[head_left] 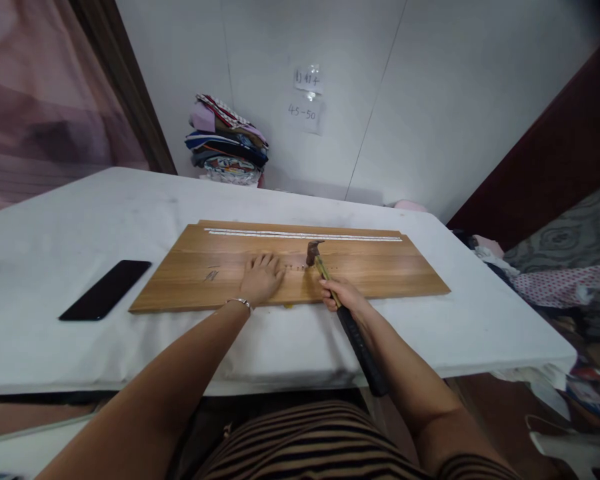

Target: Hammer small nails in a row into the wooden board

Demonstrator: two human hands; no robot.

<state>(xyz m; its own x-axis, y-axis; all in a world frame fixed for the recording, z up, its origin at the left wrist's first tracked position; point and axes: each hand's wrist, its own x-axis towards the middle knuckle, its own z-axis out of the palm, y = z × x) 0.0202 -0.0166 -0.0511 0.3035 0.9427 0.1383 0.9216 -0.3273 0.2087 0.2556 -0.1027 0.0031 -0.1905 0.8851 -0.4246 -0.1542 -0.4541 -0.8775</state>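
A wooden board (380, 277) lies flat on the white-covered table. My left hand (263, 277) rests palm down on the board with its fingers stretched out. In my right hand (345, 297) is a claw hammer (357, 343), gripped partway up the handle, its black grip end pointing back toward me. The rusty hammer head (313, 253) is over the middle of the board, beside a row of small nails or nail marks (297, 268). Whether the head touches one of them I cannot tell. Left of my left hand, several loose nails (211, 275) lie on the board.
Two white strips (305, 235) run along the board's far edge. A black phone (106, 290) lies left of the board on the table (145, 207). Folded clothes (230, 143) are stacked at the back, against a wall with paper notes (305, 115). More cloth (560, 283) lies beyond the table's right edge.
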